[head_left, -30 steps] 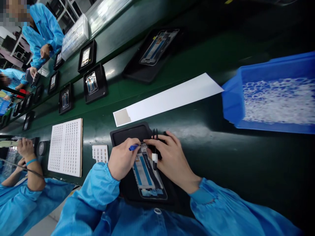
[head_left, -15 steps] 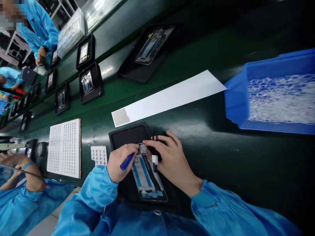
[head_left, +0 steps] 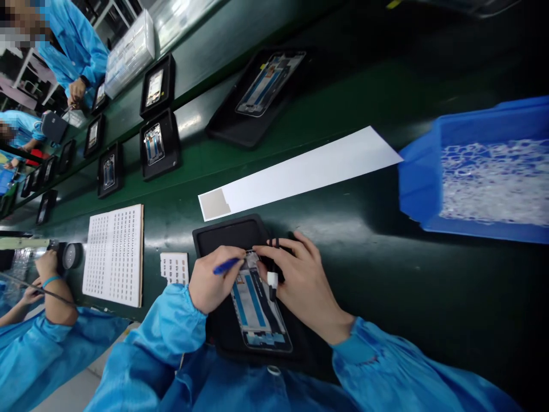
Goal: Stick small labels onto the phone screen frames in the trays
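A phone frame (head_left: 257,312) with blue strips and a black ribbon lies in a black tray (head_left: 223,229) before me. My left hand (head_left: 217,277) is closed on a blue pen-like tool (head_left: 226,265), its fingertips at the frame's top end. My right hand (head_left: 295,274) reaches over the frame's right side, thumb and forefinger near the same top corner. A slim black tool with a white band (head_left: 272,279) is tucked in its curled fingers. What the fingertips touch is too small to make out.
A white paper strip (head_left: 300,171) lies beyond the tray; a blue bin (head_left: 422,183) of white bits stands right. Left are a small white parts sheet (head_left: 175,268) and a larger one (head_left: 114,254). More trays (head_left: 159,146) line the bench, where co-workers sit.
The blue tool in my left hand has tipped flatter and its back end has risen. My right hand stays almost in place. A co-worker's hand at left has shifted. The view has turned slightly.
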A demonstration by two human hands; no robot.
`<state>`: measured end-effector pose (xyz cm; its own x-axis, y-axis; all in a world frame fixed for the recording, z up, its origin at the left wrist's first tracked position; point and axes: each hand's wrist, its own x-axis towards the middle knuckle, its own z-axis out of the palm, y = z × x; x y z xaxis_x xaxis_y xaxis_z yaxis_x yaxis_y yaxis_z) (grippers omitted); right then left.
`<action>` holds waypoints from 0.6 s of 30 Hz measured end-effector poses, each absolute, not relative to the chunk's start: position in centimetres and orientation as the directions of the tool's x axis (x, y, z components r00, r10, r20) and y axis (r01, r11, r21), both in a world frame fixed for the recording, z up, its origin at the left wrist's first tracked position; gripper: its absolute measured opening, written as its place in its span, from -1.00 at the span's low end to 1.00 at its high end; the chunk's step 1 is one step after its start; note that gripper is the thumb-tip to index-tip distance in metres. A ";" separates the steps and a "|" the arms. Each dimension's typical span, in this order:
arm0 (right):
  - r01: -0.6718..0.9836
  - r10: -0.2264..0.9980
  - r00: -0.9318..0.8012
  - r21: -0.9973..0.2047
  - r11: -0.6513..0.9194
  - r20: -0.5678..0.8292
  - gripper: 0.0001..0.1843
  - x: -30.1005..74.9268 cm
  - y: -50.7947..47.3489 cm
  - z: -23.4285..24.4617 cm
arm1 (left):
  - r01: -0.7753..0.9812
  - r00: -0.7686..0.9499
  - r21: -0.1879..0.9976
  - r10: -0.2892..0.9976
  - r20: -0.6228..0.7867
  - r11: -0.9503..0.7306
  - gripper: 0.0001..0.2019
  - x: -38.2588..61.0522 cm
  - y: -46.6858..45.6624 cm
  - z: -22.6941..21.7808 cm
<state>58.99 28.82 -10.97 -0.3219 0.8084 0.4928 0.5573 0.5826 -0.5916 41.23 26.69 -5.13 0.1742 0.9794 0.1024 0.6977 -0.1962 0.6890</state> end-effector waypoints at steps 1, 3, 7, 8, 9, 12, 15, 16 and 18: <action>0.562 0.805 -0.324 -0.584 0.586 0.497 -0.80 59.0 28.8 -11.0 | 0.628 0.076 0.764 0.989 0.128 -0.147 -0.92 41.1 26.7 -5.2; 0.566 0.801 -0.327 -0.575 0.591 0.502 -0.82 59.0 28.8 -11.0 | 0.463 -0.143 0.880 0.971 0.194 -0.108 -0.93 40.6 26.6 -5.0; 0.566 0.785 -0.321 -0.558 0.608 0.530 -0.82 59.1 28.8 -11.2 | 0.605 -0.097 0.769 0.940 0.328 -0.207 -0.88 39.9 25.5 -4.2; 0.565 0.783 -0.324 -0.556 0.610 0.531 -0.82 59.1 28.8 -11.3 | 0.719 0.026 0.651 0.946 0.323 -0.242 -0.86 39.9 25.2 -4.2; 0.564 0.783 -0.328 -0.555 0.611 0.528 -0.82 59.2 28.8 -11.3 | 0.815 0.148 0.506 0.946 0.288 -0.282 -0.83 39.9 24.9 -4.4; 0.560 0.780 -0.340 -0.553 0.617 0.525 -0.82 59.2 28.8 -11.6 | 0.926 0.341 0.108 0.926 0.162 -0.360 -0.67 40.4 24.4 -5.5; 0.557 0.770 -0.341 -0.545 0.627 0.539 -0.84 59.2 28.8 -11.7 | 0.931 0.365 -0.072 0.927 0.089 -0.359 -0.63 40.9 24.5 -6.5; 0.555 0.768 -0.342 -0.543 0.630 0.541 -0.85 59.2 28.8 -11.7 | 0.927 0.370 -0.100 0.926 0.080 -0.362 -0.64 40.9 24.6 -6.7; 0.555 0.772 -0.336 -0.549 0.625 0.539 -0.85 59.1 28.9 -11.7 | 0.918 0.383 -0.139 0.921 0.068 -0.372 -0.65 41.1 24.8 -6.7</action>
